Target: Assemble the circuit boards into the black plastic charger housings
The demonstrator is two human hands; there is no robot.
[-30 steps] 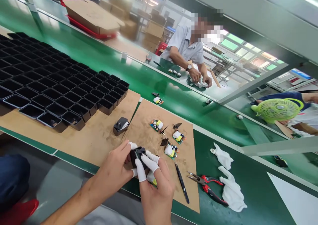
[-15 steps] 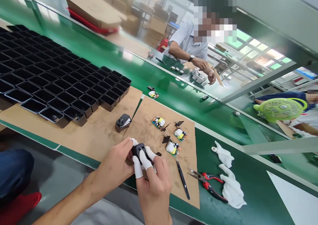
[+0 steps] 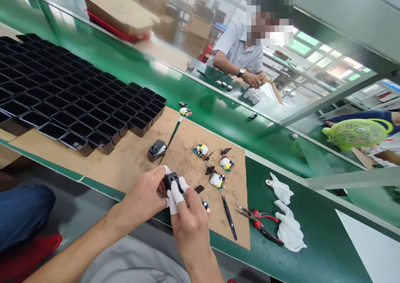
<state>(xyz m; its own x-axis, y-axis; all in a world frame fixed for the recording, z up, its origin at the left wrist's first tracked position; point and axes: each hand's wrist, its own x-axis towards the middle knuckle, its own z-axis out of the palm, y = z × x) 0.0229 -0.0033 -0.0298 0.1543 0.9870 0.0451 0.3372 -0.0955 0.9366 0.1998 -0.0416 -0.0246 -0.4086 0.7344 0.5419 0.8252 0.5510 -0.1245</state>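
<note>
Between my hands, over the near edge of the cardboard, is a small black plug adapter (image 3: pixel 172 177) with prongs on its upper face. My left hand (image 3: pixel 144 194) grips its left side, white finger cots on the tips. My right hand (image 3: pixel 189 214), also in finger cots, is closed on the other side with fingertips pressing the top face. Just beyond stands another black adapter (image 3: pixel 156 150), its lid tilted in the housing. Right of my hands lie several small circuit boards (image 3: pixel 218 181) wired to black plug plates (image 3: pixel 199 189). One board (image 3: pixel 206 207) is partly hidden by my right hand.
Rows of open black housings (image 3: pixel 76 120) fill the left. Black tweezers (image 3: pixel 229 217) lie on the cardboard (image 3: pixel 181 137); red-handled pliers (image 3: pixel 259 222) and white gloves (image 3: pixel 290 229) lie right of it. Beyond runs a green conveyor (image 3: pixel 215 120) carrying boards. Across it, a co-worker (image 3: pixel 237 50) handles parts.
Both my hands keep hold of the adapter, shifting slightly up and left in view. The board on the conveyor has moved left. The co-worker's hands have come together.
</note>
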